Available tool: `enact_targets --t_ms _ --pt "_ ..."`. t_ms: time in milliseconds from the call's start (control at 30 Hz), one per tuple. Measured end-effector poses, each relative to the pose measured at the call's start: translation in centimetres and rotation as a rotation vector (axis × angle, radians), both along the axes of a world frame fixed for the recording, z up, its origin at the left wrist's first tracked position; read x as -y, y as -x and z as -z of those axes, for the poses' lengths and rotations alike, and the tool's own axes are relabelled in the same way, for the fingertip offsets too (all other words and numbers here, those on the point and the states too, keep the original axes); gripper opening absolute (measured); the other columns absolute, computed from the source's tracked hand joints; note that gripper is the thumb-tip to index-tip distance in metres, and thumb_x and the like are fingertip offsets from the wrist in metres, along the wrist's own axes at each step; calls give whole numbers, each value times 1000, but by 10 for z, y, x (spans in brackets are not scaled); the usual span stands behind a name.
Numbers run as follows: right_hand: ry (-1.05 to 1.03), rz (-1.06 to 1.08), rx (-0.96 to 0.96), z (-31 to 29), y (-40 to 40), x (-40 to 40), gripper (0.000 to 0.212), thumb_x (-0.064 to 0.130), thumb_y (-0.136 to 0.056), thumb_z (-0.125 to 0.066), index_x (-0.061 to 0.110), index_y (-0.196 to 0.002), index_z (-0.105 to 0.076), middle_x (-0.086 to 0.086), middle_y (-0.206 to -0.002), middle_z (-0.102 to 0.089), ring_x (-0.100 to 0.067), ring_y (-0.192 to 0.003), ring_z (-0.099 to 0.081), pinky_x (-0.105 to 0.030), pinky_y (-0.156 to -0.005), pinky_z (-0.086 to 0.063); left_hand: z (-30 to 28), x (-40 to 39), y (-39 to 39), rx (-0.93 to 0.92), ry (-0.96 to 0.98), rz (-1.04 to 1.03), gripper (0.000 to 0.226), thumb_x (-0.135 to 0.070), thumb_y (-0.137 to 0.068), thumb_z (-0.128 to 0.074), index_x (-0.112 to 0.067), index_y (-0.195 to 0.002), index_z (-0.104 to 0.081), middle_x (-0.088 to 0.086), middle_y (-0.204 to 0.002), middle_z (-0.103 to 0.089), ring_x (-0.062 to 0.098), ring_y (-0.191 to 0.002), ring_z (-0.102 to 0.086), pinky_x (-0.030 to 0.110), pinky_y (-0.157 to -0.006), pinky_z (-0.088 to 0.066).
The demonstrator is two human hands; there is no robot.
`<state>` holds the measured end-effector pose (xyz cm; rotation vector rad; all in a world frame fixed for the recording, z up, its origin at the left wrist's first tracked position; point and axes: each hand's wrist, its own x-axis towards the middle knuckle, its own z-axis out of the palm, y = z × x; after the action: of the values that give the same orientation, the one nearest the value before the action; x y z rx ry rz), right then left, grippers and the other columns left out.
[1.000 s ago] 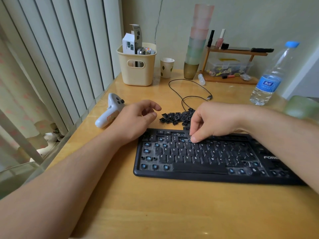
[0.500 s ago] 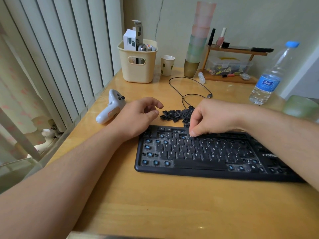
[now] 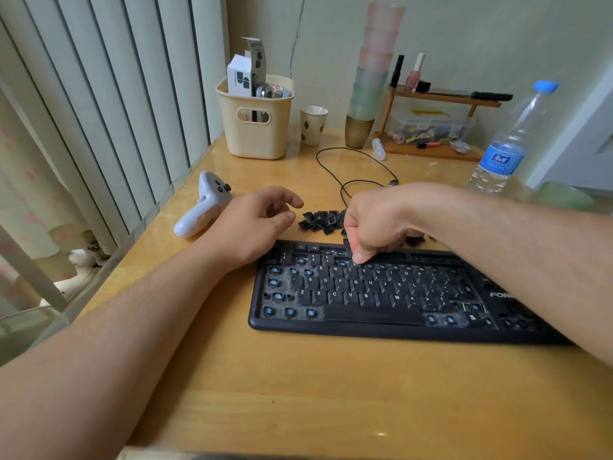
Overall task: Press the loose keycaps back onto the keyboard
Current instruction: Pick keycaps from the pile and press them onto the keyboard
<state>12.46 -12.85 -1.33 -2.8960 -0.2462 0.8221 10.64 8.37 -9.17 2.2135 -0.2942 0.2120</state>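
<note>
A black keyboard (image 3: 381,303) lies on the wooden desk with several bare blue switch stems at its left side, top row and lower right. A pile of loose black keycaps (image 3: 320,220) sits just behind it. My right hand (image 3: 381,220) is bunched over the number row, its thumb and forefinger tips pinched together and pressing down on a keycap that they mostly hide. My left hand (image 3: 255,224) rests on its wrist at the keyboard's top-left corner, fingers loosely curled and holding nothing.
A white game controller (image 3: 202,207) lies left of my left hand. A black cable (image 3: 351,171) loops behind the keycaps. Further back stand a cream basket (image 3: 255,127), a paper cup (image 3: 313,124), stacked cups (image 3: 374,78), a small wooden shelf (image 3: 438,121) and a water bottle (image 3: 510,144).
My right hand has stayed pressing on the number row, shifting slightly toward the top edge. The view has tilted a little. The left hand has barely moved.
</note>
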Motion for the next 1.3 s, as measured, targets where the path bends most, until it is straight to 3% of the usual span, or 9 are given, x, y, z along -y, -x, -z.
enact_targets --t_ms 167,300,400,600,800,933,1067,1167,1300 --pt "-283 98 -15 -7 -5 28 10 11 -89 -78 13 -83 -71 -4 -81 -68 -15 -71 -59 -27 -63 -51 1 -1 -1 -9 2 2 15 -31 -102 -61 -40 -112 -69 -5 -101 -65 8 -94 -59 12 -81 -42" --pt "-266 50 95 10 1 38 23 34 -76 -91 20 -74 -72 3 -75 -67 -17 -72 -58 -37 -71 -52 1 1 -1 -37 -38 8 15 -30 -101 -62 -41 -109 -70 -9 -99 -65 4 -92 -59 12 -80 -43" --pt "-341 57 186 21 8 45 23 35 -75 -91 20 -75 -73 8 -69 -65 -15 -71 -60 -35 -69 -50 2 2 -3 -78 -48 -11 14 -30 -100 -64 -41 -106 -70 -12 -96 -66 6 -91 -61 20 -85 -48" --pt "-685 155 325 37 24 66 20 40 -78 -88 26 -75 -73 -7 -80 -72 -17 -69 -60 -43 -76 -57 -12 11 -24 -338 -45 -86 11 -36 -88 -78 -32 -97 -75 -8 -92 -70 16 -91 -65 34 -87 -57" --pt "-702 178 565 42 26 74 23 41 -83 -82 25 -74 -70 7 -70 -66 -9 -65 -58 -29 -61 -47 -32 31 -42 -342 -427 -120 20 -53 -83 -80 -34 -88 -78 -9 -94 -74 14 -92 -66 33 -80 -57" --pt "-689 141 569 43 25 74 22 40 -85 -81 26 -73 -68 8 -70 -65 -8 -65 -58 -27 -60 -44 -38 29 -41 -364 -479 -102 21 -54 -77 -85 -35 -84 -79 -13 -91 -75 11 -93 -66 32 -80 -55" --pt "-760 74 639 45 25 70 13 37 -87 -79 33 -80 -69 9 -72 -67 -5 -64 -58 -28 -64 -50 -48 27 -29 -295 -345 -115 16 -45 -80 -84 -32 -88 -80 -12 -90 -77 9 -93 -67 34 -86 -54" --pt "-877 -29 734 45 28 64 20 29 -86 -81 39 -101 -71 11 -83 -65 -7 -72 -59 -24 -69 -52 -57 38 -13 -271 39 57 10 -30 -88 -81 -23 -94 -80 -4 -86 -77 8 -77 -63 34 -77 -49" --pt "-1008 -147 873 47 33 55 40 20 -81 -84 39 -114 -71 12 -96 -59 -13 -78 -62 -22 -67 -53 -49 53 6 -427 497 330 20 -26 -87 -71 -16 -102 -79 8 -87 -70 16 -80 -62 30 -73 -46"
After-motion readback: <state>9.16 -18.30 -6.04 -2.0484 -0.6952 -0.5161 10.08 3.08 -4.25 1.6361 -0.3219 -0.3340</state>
